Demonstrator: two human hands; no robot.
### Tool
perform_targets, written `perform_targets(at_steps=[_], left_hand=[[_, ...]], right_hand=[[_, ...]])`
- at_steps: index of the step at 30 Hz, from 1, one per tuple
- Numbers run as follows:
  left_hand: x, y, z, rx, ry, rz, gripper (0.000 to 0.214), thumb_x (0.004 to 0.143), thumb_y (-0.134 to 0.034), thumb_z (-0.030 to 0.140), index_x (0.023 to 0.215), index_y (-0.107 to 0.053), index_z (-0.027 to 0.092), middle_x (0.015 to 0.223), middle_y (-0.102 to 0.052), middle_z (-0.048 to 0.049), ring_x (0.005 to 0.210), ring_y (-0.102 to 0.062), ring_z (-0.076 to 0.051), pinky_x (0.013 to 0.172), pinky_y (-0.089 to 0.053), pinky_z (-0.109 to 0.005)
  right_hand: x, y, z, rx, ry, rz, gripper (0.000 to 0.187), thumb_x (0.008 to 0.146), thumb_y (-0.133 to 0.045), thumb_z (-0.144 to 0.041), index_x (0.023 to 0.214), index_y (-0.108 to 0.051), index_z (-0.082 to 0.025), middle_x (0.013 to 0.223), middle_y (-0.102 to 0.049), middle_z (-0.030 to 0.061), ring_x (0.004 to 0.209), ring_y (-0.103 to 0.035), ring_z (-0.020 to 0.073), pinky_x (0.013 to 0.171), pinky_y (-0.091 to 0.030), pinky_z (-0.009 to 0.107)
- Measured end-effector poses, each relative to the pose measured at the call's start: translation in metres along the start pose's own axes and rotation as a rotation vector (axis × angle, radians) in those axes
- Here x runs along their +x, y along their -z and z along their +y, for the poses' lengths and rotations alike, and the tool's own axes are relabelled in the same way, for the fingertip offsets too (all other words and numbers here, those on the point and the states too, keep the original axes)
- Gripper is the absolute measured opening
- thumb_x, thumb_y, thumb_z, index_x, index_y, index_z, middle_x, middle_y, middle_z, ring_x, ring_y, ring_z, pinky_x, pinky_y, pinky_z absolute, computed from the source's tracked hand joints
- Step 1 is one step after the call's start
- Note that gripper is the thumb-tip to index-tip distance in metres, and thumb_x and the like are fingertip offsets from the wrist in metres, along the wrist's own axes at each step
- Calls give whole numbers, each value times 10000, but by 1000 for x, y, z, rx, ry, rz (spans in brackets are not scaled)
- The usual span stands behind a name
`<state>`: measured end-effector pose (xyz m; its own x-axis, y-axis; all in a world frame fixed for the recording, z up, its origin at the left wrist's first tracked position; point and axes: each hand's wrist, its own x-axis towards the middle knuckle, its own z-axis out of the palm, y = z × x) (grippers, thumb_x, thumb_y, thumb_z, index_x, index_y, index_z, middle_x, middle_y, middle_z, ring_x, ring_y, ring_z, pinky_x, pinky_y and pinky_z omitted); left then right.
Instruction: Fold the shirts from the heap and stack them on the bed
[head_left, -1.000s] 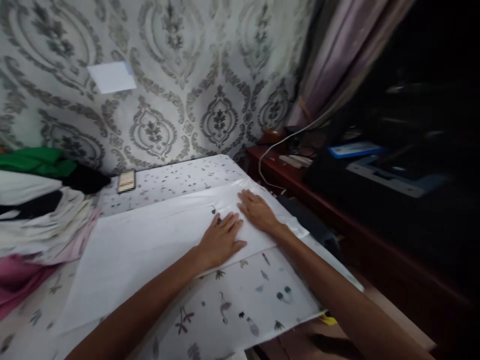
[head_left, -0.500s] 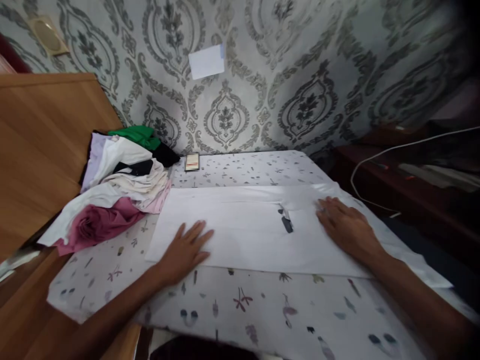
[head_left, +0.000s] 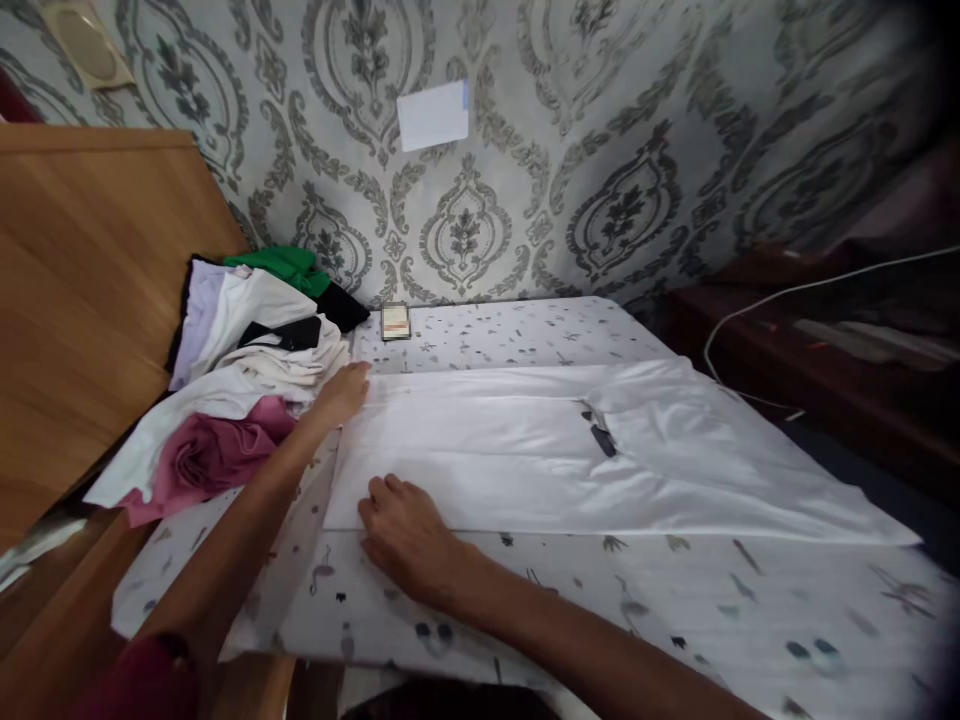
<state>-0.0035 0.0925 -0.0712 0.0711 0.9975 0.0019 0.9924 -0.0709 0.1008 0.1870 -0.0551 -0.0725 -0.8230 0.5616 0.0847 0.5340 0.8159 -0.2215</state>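
Observation:
A white shirt (head_left: 480, 440) lies folded into a long strip across the table, its left end flat and its right part spread and wrinkled. A dark patch (head_left: 602, 440) shows through an opening toward its right half. At the shirt's far left corner, my left hand (head_left: 345, 392) is closed with the fingertips on the cloth. My right hand (head_left: 409, 535) has its fingers curled down on the near edge, close to the left end, the cloth under its fingertips. The undersides of both hands' fingers are hidden.
To the left is a heap of clothes, with a maroon garment (head_left: 225, 455) in front and a green one (head_left: 277, 265) behind. A small framed card (head_left: 395, 322) stands by the wall. Wooden board (head_left: 90, 300) borders the left; a white cable (head_left: 750, 318) hangs at right.
My left hand has gone from lying flat on the shirt to its far left corner. My right hand has crossed leftward from the right part to the near left edge, fingers now curled.

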Motion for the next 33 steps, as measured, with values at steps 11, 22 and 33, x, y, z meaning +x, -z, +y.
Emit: perform_targets(at_steps=[11,22,33], left_hand=[[69,9,-7,-39,62,-134,169,622,-618,114,776,-657,172,818,-700,-87,855,-658,-276,711,-458,-318],[92,45,72,-678,-70,-149,369,668,-625,220,1025,-705,174,513,-483,68,467,-491,-134,467,-337,-222],[110,-27,201,-1043,99,-392,211,674,-778,226,774,-612,144,643,-652,-36,625,-686,-183,657,-589,-318]], right_hand=[[25,-1,-15,57,-116,0,202,884,-521,-71,1039,-649,-95,962,-710,156,883,-676,263,657,-510,353],[-58,21,48,1142,-606,628,62,713,-548,-147,712,-541,-208,636,-577,-50,621,-565,123,578,-412,225],[-143,11,82,1721,-1019,577,178,694,-600,-105,863,-624,-157,691,-710,18,654,-735,179,548,-552,230]])
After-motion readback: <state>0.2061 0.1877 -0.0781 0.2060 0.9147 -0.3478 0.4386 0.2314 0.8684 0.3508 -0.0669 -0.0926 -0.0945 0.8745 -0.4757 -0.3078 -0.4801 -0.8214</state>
